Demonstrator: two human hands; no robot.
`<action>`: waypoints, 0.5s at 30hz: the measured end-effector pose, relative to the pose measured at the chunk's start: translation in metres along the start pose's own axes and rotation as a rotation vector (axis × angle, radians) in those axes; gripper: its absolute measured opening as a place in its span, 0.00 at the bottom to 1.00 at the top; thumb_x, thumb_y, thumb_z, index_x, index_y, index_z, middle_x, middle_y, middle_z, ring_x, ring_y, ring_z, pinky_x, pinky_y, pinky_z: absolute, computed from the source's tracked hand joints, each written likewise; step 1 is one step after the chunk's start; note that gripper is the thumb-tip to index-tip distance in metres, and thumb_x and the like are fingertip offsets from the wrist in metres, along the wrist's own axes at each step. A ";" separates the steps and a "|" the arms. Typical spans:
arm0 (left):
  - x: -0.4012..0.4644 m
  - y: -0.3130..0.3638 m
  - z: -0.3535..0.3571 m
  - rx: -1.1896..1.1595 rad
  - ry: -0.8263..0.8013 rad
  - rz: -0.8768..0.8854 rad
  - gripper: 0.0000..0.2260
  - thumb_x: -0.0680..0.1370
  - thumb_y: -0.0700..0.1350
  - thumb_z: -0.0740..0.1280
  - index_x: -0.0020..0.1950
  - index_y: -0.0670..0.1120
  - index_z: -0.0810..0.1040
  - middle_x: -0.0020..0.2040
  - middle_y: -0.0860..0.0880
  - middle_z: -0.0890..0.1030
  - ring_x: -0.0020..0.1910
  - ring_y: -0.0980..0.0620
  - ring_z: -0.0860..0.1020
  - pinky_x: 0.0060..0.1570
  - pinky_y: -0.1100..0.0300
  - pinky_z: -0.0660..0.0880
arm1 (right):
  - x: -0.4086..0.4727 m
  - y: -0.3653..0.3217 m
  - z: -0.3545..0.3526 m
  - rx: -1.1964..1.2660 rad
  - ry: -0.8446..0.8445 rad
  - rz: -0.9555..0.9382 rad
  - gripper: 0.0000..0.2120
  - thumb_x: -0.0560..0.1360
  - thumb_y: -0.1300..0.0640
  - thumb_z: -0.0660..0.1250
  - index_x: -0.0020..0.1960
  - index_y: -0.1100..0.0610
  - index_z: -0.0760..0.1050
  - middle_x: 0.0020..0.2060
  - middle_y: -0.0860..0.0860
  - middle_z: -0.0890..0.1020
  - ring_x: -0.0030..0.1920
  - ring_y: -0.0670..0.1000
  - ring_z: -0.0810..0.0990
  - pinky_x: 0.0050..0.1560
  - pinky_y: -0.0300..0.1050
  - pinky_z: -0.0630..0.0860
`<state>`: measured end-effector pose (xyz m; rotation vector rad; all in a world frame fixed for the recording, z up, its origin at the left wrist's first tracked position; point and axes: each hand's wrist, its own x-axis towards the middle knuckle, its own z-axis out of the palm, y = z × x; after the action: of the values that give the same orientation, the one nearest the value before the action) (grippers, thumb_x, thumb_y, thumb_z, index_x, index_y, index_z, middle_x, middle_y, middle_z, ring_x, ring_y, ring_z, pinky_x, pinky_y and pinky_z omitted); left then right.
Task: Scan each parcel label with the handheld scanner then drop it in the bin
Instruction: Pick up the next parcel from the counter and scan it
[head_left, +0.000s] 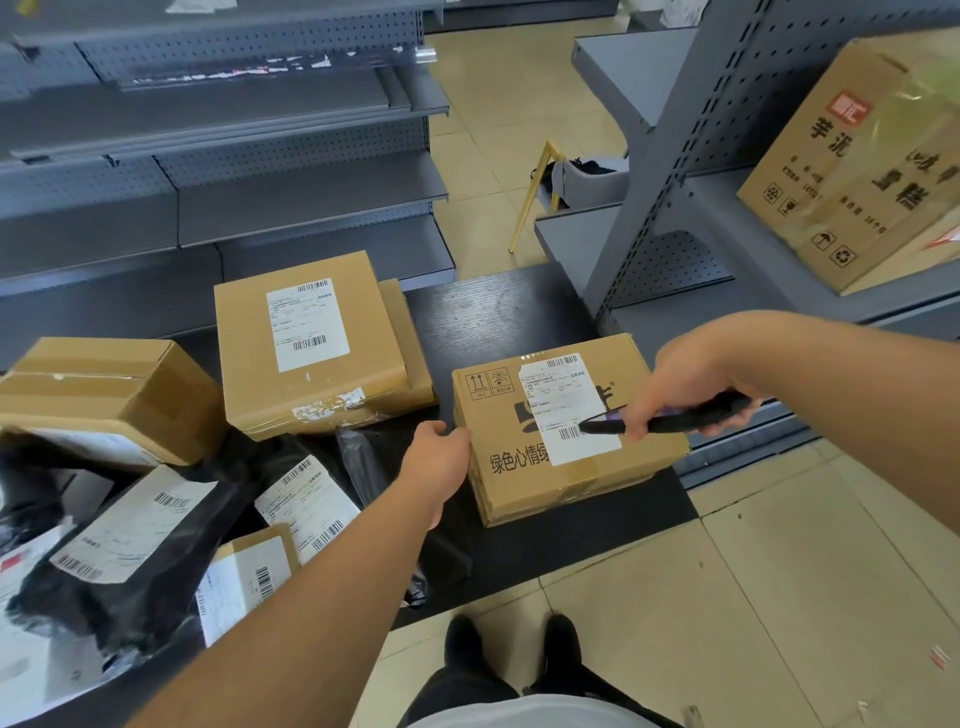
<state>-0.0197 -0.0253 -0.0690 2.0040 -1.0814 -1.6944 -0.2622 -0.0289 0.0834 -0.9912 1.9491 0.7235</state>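
Brown cardboard parcel with black printed characters (566, 447), white barcoded label (569, 410). Slim black scanner (670, 418). Black wood-grain table (493, 306). At 10 o'clock, grey perforated metal shelving (234, 171). Beige tiled floor (779, 597).

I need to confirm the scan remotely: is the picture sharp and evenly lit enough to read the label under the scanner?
Head view: lighting is even and soft. The label on the box is washed pale, its small print blurred; only the barcodes show. The scanner in the right hand covers part of it. Wide-angle distortion bends the shelves.
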 end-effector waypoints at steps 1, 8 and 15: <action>0.000 0.001 0.000 0.002 -0.002 0.002 0.26 0.87 0.51 0.63 0.84 0.50 0.60 0.78 0.46 0.72 0.76 0.42 0.70 0.70 0.46 0.70 | 0.000 0.001 0.000 0.008 0.018 -0.016 0.23 0.70 0.43 0.79 0.49 0.61 0.77 0.32 0.55 0.78 0.29 0.52 0.74 0.31 0.41 0.71; -0.002 0.004 0.004 0.029 -0.005 0.002 0.26 0.87 0.50 0.62 0.84 0.49 0.61 0.77 0.46 0.72 0.74 0.43 0.72 0.64 0.49 0.71 | 0.015 0.015 0.010 0.046 0.196 -0.148 0.25 0.68 0.39 0.79 0.52 0.55 0.75 0.47 0.56 0.82 0.44 0.54 0.82 0.42 0.45 0.78; -0.004 0.008 0.014 0.032 0.019 -0.024 0.25 0.87 0.50 0.61 0.84 0.48 0.61 0.72 0.47 0.75 0.69 0.45 0.73 0.59 0.51 0.68 | 0.039 0.035 0.018 0.142 0.278 -0.226 0.25 0.67 0.41 0.80 0.52 0.55 0.74 0.45 0.55 0.81 0.41 0.52 0.81 0.44 0.46 0.81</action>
<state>-0.0357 -0.0244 -0.0644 2.0563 -1.0885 -1.6765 -0.2983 -0.0119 0.0453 -1.2511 2.0465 0.3288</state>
